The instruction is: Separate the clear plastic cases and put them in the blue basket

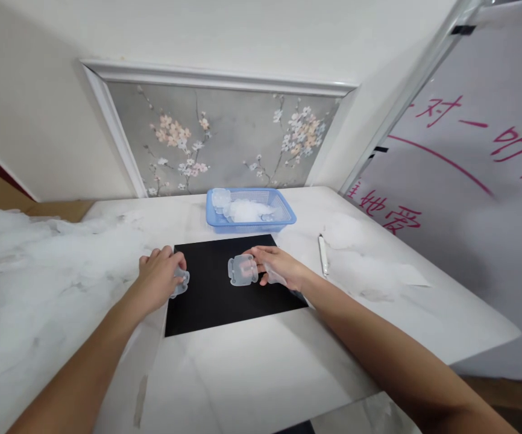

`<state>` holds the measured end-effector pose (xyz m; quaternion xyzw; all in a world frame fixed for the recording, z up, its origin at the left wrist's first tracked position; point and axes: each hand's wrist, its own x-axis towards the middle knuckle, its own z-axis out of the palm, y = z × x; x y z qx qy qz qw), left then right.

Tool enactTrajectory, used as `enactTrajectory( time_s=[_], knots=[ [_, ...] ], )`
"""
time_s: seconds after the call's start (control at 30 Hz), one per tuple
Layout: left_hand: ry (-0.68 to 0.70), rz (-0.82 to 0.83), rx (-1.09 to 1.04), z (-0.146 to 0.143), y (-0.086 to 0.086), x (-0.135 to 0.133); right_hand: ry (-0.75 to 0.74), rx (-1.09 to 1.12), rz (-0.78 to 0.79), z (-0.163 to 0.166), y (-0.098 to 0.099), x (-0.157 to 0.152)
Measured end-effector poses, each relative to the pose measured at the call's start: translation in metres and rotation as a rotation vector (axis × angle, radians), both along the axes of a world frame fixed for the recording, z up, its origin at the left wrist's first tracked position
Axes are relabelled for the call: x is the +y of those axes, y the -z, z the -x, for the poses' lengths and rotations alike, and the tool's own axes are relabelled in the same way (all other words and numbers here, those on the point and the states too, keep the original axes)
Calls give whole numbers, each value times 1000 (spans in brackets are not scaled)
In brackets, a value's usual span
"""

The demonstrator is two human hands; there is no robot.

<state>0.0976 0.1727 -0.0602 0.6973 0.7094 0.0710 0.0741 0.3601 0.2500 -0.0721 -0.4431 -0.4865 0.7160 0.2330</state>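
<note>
My right hand [283, 267] pinches a clear, frosted plastic piece [242, 270] with notched, rounded edges, held above the black mat [211, 310]. Something translucent [275, 275] also shows against that palm; its shape is unclear. At the mat's left edge, my left hand [159, 274] has its fingers closed on a similar frosted plastic piece [180, 283], partly covered by the fingers. Behind the mat stands a blue plastic basket [252, 228] with several such translucent pieces in it.
A wide heap of translucent pieces [39, 277] covers the left side of the white marbled table [225, 374]. A slim white pen-like tool [323, 255] lies right of the mat. A flower-patterned wall panel [234, 132] rises behind, and a whiteboard [478, 181] with red writing stands right.
</note>
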Motion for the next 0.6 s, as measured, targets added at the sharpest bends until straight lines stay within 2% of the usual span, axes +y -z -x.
enactTrajectory(
  time_s=[0.23,0.4,0.47,0.6],
  knots=[
    [21,-100,-233,-10,2,2,2,2,1,-1,2,0],
    [-45,-216,-581,-20,3,-1,-21,-35,-150,-3,13,2],
    [-87,-164,-805,-27,7,-2,-14,-45,-218,-2,17,2],
    [-192,74,-1245,-41,18,-3,15,-15,-307,-1,17,2]
  ],
)
